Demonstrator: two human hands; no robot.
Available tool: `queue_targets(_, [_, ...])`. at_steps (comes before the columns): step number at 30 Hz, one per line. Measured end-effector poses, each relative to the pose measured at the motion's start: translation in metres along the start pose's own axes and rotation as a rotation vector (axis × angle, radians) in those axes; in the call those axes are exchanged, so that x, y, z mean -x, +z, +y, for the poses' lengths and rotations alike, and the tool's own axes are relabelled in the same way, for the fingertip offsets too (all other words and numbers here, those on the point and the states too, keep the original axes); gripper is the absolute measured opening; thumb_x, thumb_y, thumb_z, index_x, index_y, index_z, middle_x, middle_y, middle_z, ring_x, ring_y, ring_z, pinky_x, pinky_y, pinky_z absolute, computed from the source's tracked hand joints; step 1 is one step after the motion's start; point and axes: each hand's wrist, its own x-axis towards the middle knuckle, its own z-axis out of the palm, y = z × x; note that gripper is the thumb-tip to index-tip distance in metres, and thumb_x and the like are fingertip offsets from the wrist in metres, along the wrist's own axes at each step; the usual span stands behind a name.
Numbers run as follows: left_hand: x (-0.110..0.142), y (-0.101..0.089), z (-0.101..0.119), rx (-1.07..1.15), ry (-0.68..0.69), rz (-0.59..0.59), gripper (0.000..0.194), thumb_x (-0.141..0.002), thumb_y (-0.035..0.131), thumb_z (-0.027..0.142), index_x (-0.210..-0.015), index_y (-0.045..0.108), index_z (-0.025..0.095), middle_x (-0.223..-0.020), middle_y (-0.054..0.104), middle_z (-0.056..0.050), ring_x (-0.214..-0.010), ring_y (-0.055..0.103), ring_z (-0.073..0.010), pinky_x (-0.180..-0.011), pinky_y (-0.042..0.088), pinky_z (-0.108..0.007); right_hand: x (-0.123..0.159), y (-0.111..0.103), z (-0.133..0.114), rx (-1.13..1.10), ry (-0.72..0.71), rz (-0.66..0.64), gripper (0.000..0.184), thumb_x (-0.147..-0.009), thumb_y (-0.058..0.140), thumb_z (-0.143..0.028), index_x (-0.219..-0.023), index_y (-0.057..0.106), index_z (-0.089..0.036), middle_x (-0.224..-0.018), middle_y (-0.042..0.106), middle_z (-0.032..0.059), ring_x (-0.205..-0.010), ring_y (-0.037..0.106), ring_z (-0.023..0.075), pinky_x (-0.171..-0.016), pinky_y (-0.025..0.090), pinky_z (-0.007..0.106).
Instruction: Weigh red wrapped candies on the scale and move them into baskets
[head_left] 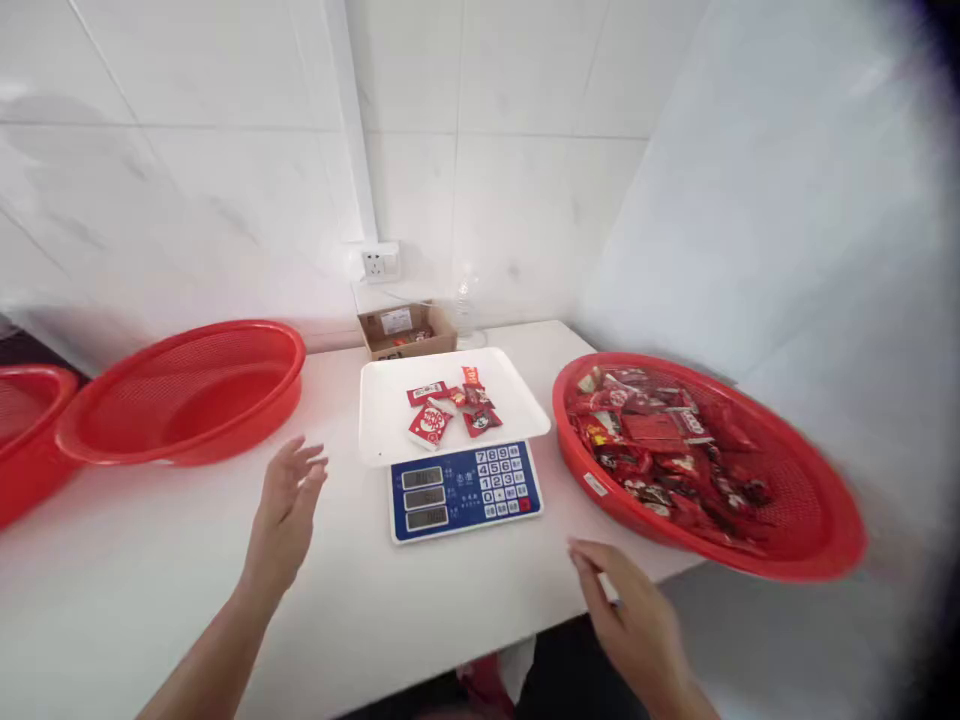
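Observation:
A white-tray scale (409, 535) with a blue keypad and displays stands on the table. On its tray (517, 400) lie several small red packets, among them a square packet (430, 425) with white print and a dark-marked packet (481, 421). My left hand (289, 505) is held over the table, left of the scale, fingers apart and holding nothing. In front of the scale's right corner, my right hand (630, 610) has its thumb and forefinger tips together; nothing shows between them. Nearest to it, a red basket (814, 510) holds many red-wrapped packets (660, 440).
Another red basket (225, 430) stands at the left, with part of a further red basket (30, 480) beside it. Behind the scale are a cardboard box (420, 345) with small packets and a clear bottle (466, 305). A wall socket (373, 264) is above.

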Motion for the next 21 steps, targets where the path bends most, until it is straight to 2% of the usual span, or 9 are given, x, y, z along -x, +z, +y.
queue_targets(2, [0.011,-0.006,-0.016,0.004,-0.139,0.020,0.055,-0.076,0.053,0.053,-0.123,0.040,0.029,-0.114,0.053,-0.006,-0.096,0.057,-0.0209,-0.088,0.046,-0.047,-0.018,-0.027,0.012,0.064,0.079,0.072,0.020,-0.088,0.045,-0.029,-0.096,0.061,-0.021,-0.089,0.069,0.0060,-0.080,0.065,0.0175,-0.073,0.051,0.027])
queue_targets(5, [0.020,-0.004,-0.030,0.052,-0.292,0.020,0.058,-0.073,0.056,0.053,-0.122,0.041,0.027,-0.111,0.055,-0.006,-0.090,0.059,-0.0201,-0.084,0.048,-0.046,-0.044,-0.058,0.039,0.141,0.202,0.034,0.027,-0.085,0.046,-0.035,-0.101,0.062,-0.020,-0.099,0.067,0.0082,-0.089,0.064,0.0213,-0.078,0.050,0.031])
queue_targets(7, [0.017,0.005,-0.033,0.117,-0.361,-0.007,0.057,-0.072,0.059,0.051,-0.120,0.043,0.026,-0.110,0.056,-0.006,-0.089,0.060,-0.0192,-0.083,0.049,-0.044,-0.059,-0.070,0.062,0.186,0.279,-0.099,0.029,-0.083,0.048,-0.036,-0.104,0.061,-0.021,-0.103,0.067,0.0074,-0.093,0.063,0.0232,-0.080,0.050,0.034])
queue_targets(9, [0.011,0.016,-0.035,0.190,-0.405,-0.023,0.054,-0.071,0.062,0.047,-0.118,0.045,0.026,-0.108,0.057,-0.006,-0.086,0.061,-0.0183,-0.081,0.051,-0.041,-0.069,-0.079,0.083,0.235,0.360,-0.322,0.029,-0.080,0.052,-0.032,-0.105,0.062,-0.022,-0.106,0.067,0.0065,-0.095,0.063,0.0241,-0.081,0.049,0.035])
queue_targets(11, [0.004,0.027,-0.039,0.249,-0.423,-0.016,0.051,-0.070,0.063,0.043,-0.115,0.048,0.026,-0.104,0.059,-0.005,-0.083,0.062,-0.0174,-0.080,0.051,-0.040,-0.074,-0.086,0.098,0.261,0.443,-0.533,0.032,-0.077,0.057,-0.030,-0.108,0.062,-0.022,-0.107,0.067,0.0063,-0.097,0.063,0.0244,-0.082,0.048,0.034])
queue_targets(13, [-0.002,0.035,-0.047,0.273,-0.438,-0.025,0.047,-0.071,0.063,0.041,-0.114,0.049,0.026,-0.100,0.061,-0.004,-0.079,0.062,-0.0166,-0.081,0.051,-0.039,-0.078,-0.091,0.106,0.232,0.513,-0.640,0.037,-0.077,0.059,-0.031,-0.113,0.060,-0.022,-0.108,0.066,0.0065,-0.099,0.062,0.0233,-0.084,0.047,0.031])
queue_targets(17, [-0.005,0.039,-0.064,0.191,-0.413,-0.104,0.046,-0.074,0.060,0.043,-0.116,0.048,0.029,-0.101,0.063,-0.004,-0.080,0.062,-0.0170,-0.086,0.049,-0.041,-0.083,-0.092,0.108,0.182,0.570,-0.709,0.041,-0.079,0.058,-0.034,-0.118,0.057,-0.021,-0.108,0.066,0.0072,-0.098,0.061,0.0224,-0.084,0.045,0.030])
queue_targets(21, [-0.005,0.035,-0.074,0.150,-0.394,-0.145,0.048,-0.075,0.058,0.049,-0.118,0.047,0.030,-0.103,0.062,-0.004,-0.082,0.062,-0.0186,-0.087,0.048,-0.043,-0.090,-0.081,0.107,0.263,0.571,-0.729,0.037,-0.080,0.056,-0.038,-0.114,0.059,-0.023,-0.104,0.067,0.0049,-0.094,0.062,0.0210,-0.078,0.044,0.027])
